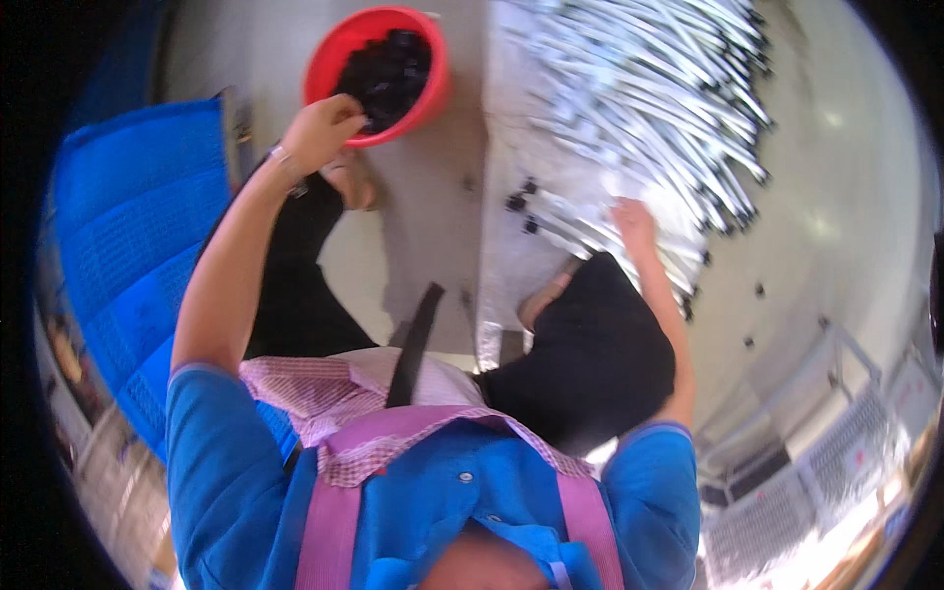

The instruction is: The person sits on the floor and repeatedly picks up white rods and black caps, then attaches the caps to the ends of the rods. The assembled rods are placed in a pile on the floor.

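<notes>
My left hand (321,136), with a band at the wrist, is at the near rim of a red plastic bucket (441,81). Its fingers are curled together over small black parts (391,77) heaped inside; whether a part sits between the fingertips is unclear. On the other side, my right hand (636,225) is down among a few white tubes (568,228) with black end pieces (531,225). Blur hides whether its fingers grip a tube. Beyond it spreads a large pile of similar white tubes (634,88), many with black ends.
A sheet of clear plastic (509,295) lies under the tubes. To the left stands a blue padded seat (144,221). Small black pieces (759,290) are scattered on the floor at right, near a metal frame with perforated panels (855,428). My knees are spread either side.
</notes>
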A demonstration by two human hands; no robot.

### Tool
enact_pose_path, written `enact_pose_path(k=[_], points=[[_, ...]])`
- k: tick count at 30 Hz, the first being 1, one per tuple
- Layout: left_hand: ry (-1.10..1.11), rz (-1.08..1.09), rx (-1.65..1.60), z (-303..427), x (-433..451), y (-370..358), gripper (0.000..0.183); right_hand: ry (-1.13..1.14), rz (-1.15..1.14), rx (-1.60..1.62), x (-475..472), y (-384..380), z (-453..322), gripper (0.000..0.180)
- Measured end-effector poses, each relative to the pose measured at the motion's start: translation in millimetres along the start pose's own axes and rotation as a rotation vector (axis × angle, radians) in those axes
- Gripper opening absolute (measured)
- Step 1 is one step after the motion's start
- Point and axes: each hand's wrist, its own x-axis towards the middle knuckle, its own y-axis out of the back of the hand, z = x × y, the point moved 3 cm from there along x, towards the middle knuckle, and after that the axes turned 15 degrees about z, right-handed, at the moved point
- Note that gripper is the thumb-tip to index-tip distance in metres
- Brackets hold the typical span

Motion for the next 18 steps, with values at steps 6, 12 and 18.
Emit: enact_pose_path(k=[6,12,18], points=[[-0.088,0.269,0.154,-52,55,-27,0.030,0.012,0.028,-0.643,52,11,-43,0.029],[-0.200,0.380,0.311,-44,84,-63,0.036,0.376,-0.081,-0.720,39,4,-23,0.025],[-0.209,0.284,0.338,-53,89,-73,0.037,0.329,-0.184,-0.295,27,31,-31,0.023]])
